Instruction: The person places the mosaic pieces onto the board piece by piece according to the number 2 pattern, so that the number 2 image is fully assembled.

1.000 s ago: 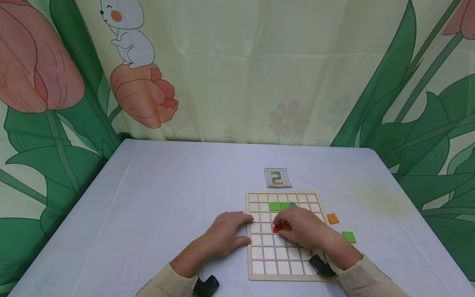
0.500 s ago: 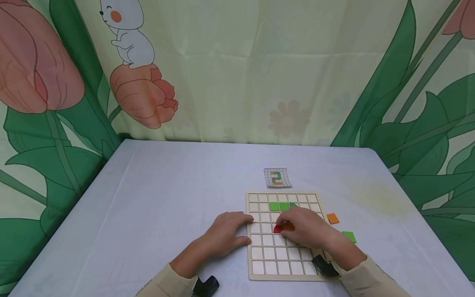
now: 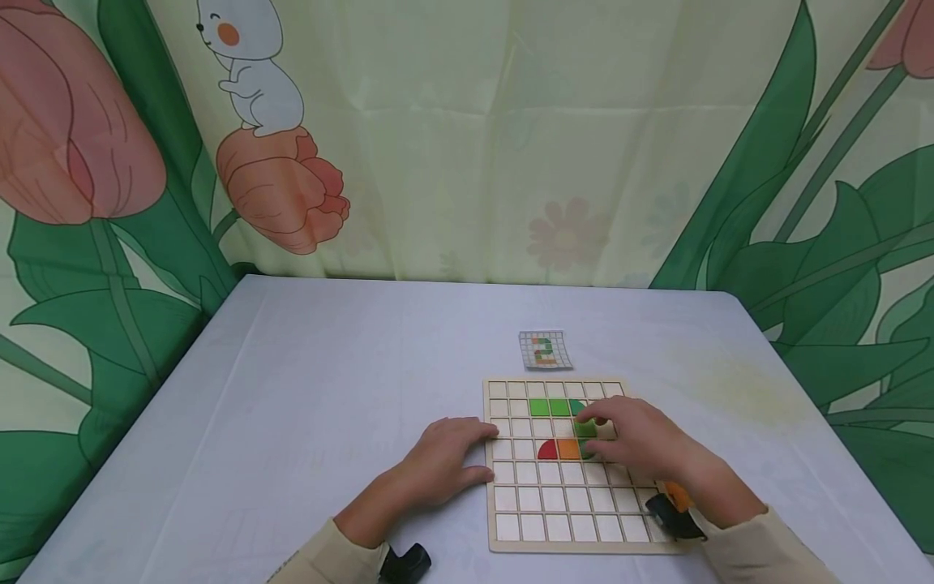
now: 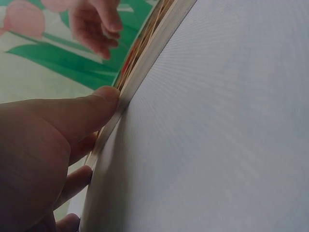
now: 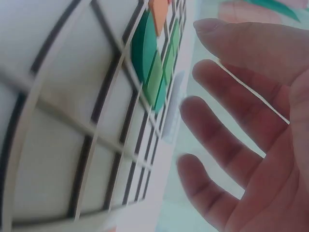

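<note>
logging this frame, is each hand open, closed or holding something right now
Left hand: open, touching the left edge of the wooden grid board.
Right hand: open, holding nothing, over the board.

White tablecloth (image 3: 314, 381) before a pale backdrop (image 3: 438, 162) with tulips (image 3: 80, 130), leaves (image 3: 769, 154), cartoon animal (image 3: 266, 89)

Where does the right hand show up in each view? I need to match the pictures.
Head: right hand in the lower half, right of centre, over the wooden grid board.
Left wrist: right hand at the top, left of centre.
Right wrist: right hand along the right side, fingers pointing left.
Shared landmark: the wooden grid board, in all three.
</note>
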Available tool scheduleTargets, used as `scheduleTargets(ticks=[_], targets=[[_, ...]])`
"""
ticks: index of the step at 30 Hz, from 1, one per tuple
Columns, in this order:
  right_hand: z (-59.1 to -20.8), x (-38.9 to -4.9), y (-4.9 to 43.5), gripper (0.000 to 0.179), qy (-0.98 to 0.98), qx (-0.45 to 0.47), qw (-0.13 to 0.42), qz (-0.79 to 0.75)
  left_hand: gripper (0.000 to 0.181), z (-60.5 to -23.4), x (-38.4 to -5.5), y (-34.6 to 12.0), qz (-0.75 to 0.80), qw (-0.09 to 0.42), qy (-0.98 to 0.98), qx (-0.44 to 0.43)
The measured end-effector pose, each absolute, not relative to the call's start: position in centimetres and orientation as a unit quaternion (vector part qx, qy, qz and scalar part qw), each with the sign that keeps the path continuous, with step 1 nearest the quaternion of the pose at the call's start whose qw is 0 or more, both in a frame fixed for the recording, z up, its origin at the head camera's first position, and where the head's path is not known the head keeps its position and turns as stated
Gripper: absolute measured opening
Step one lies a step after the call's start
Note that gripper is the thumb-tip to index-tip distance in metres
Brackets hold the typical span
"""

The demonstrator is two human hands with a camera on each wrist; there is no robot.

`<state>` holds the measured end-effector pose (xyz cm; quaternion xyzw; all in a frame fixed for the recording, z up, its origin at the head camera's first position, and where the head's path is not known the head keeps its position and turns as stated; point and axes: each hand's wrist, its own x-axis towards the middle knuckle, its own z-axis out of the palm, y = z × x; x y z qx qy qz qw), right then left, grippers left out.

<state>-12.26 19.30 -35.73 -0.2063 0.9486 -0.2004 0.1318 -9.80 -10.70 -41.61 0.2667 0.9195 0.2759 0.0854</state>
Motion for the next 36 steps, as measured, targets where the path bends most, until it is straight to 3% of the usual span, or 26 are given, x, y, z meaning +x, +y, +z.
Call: scheduleTargets(ticks=[12,36], targets=[[-35.8,-12.3,23.0,0.048,0.960,-0.147,0.118,-0.206,0.052,-41.8,-9.7,-10.7,0.274,0.083,0.919,0.270],[-37.0,-12.8,27.7,0.042,0.967,-0.090,0.123,-0.204,0.052,-41.6,-9.8,-10.8,0.284,0.074,0.915,0.278]])
